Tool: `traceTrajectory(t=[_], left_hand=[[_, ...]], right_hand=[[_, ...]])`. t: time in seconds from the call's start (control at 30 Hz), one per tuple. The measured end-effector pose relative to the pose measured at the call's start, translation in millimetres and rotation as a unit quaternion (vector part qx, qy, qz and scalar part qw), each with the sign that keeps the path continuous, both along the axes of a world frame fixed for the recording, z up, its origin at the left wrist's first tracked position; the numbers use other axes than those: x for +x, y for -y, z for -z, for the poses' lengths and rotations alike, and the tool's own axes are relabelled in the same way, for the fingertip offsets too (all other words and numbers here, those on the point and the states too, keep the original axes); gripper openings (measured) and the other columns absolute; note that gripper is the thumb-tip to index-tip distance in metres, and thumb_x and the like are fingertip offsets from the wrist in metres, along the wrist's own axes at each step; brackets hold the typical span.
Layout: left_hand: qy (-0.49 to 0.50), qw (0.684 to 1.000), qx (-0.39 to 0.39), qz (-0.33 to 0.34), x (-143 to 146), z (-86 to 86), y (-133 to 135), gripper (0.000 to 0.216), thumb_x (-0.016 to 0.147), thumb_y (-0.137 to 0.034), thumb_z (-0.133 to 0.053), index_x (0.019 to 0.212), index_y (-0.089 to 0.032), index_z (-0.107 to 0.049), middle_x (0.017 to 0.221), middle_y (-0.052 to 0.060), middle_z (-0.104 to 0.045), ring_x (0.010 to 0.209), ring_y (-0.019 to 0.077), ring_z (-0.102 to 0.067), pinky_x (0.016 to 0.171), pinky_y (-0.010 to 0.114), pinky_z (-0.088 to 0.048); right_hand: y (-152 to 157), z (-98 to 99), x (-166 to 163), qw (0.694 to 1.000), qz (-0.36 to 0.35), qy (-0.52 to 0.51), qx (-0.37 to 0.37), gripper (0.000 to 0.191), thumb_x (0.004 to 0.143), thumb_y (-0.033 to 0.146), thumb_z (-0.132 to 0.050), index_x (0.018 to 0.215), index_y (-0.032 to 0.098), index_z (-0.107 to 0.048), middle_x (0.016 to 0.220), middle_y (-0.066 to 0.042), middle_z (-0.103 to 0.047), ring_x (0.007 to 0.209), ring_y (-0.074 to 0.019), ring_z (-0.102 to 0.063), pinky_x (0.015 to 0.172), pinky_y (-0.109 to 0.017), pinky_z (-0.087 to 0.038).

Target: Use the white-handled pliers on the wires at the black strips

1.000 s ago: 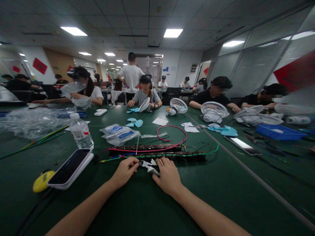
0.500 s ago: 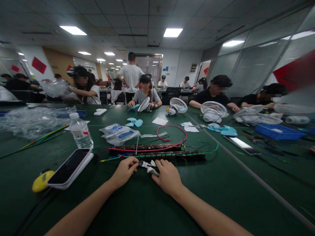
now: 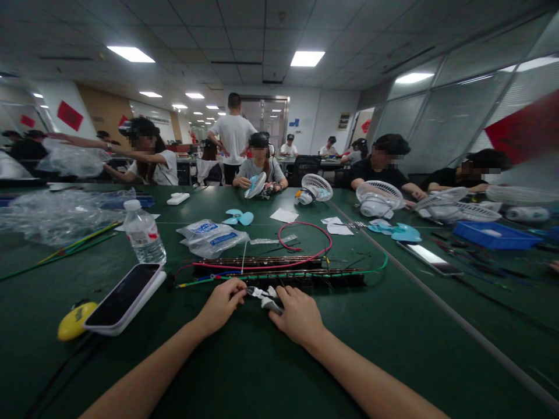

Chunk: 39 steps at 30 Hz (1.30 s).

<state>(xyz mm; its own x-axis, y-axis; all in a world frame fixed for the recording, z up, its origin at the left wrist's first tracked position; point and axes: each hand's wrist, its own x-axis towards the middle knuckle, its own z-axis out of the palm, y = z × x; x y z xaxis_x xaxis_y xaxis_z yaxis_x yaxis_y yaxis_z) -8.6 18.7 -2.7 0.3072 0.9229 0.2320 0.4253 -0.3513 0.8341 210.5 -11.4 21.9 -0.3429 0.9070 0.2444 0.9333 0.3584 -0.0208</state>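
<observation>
My right hand (image 3: 301,314) is closed on a pair of cutting pliers (image 3: 271,303) with pale grey handles, the jaws pointing left. The fingers of my left hand (image 3: 223,305) are pinched together right at the jaw tips; what they hold is too small to make out. Just beyond both hands lie two dark terminal strips (image 3: 305,280) with copper-coloured metal along the top. A red wire (image 3: 331,238) loops over them, and a green wire (image 3: 381,266) runs along the nearer one. One white cable tie (image 3: 244,256) sticks upright from the bundle.
To the left are a phone (image 3: 124,297), a yellow tape measure-like object (image 3: 77,321) and a water bottle (image 3: 144,233). Plastic bags (image 3: 212,237) and a blue fan blade (image 3: 238,217) lie beyond the strips. People with fans (image 3: 379,198) sit across the green table (image 3: 244,372).
My hands have barely moved; the pliers' handles look slightly closer together. Across the table, one person brings a blue fan blade to a fan, and another at left stretches out a plastic bag.
</observation>
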Motion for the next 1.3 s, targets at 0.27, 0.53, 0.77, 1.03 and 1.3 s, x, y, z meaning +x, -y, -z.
traceTrajectory(t=[0.27,0.53,0.77,1.03,1.3], left_hand=[[-0.010,1.000,0.013,0.002,-0.2,2.8,-1.4,0.015,0.087,-0.026,-0.047,0.090,-0.016,-0.058,0.072,0.003,-0.062,0.064,0.0173,-0.062,0.055,0.025,-0.047],[-0.012,1.000,0.010,0.003,-1.0,1.7,-1.2,0.016,0.087,-0.026,-0.047,0.090,-0.016,-0.059,0.073,0.004,-0.063,0.066,0.0179,-0.063,0.055,0.026,-0.047],[-0.008,1.000,-0.002,0.000,-0.6,3.1,-2.4,0.016,0.085,-0.025,-0.048,0.091,-0.016,-0.060,0.073,0.004,-0.064,0.066,0.0185,-0.064,0.055,0.026,-0.048],[-0.010,1.000,-0.006,0.003,-1.6,5.1,-4.5,0.017,0.084,-0.025,-0.048,0.091,-0.015,-0.061,0.074,0.004,-0.065,0.066,0.0186,-0.063,0.054,0.026,-0.047],[-0.014,1.000,-0.001,0.002,-0.2,2.9,-3.3,0.018,0.084,-0.026,-0.049,0.092,-0.015,-0.061,0.072,0.004,-0.065,0.063,0.0177,-0.062,0.055,0.026,-0.046]], right_hand=[[-0.4,2.5,-0.3,1.000,-0.002,0.004,0.009,0.036,0.078,0.044,-0.057,0.105,0.020,-0.058,0.096,-0.008,-0.063,0.088,-0.0227,-0.056,0.071,-0.030,-0.039],[-2.9,4.0,2.0,0.999,-0.019,-0.004,0.031,0.039,0.077,0.042,-0.060,0.109,0.019,-0.056,0.100,-0.008,-0.060,0.090,-0.0232,-0.052,0.075,-0.033,-0.036],[-5.3,4.6,3.0,0.998,-0.039,-0.011,0.047,0.042,0.076,0.039,-0.061,0.112,0.018,-0.054,0.105,-0.009,-0.056,0.097,-0.0251,-0.048,0.081,-0.036,-0.034],[-6.0,3.7,1.0,0.999,-0.038,-0.010,0.033,0.037,0.077,0.040,-0.060,0.106,0.017,-0.055,0.103,-0.009,-0.057,0.095,-0.0247,-0.049,0.082,-0.035,-0.035],[-2.3,0.2,-0.5,1.000,-0.022,-0.003,0.015,0.033,0.076,0.042,-0.061,0.100,0.019,-0.057,0.094,-0.007,-0.062,0.087,-0.0228,-0.055,0.074,-0.032,-0.038]])
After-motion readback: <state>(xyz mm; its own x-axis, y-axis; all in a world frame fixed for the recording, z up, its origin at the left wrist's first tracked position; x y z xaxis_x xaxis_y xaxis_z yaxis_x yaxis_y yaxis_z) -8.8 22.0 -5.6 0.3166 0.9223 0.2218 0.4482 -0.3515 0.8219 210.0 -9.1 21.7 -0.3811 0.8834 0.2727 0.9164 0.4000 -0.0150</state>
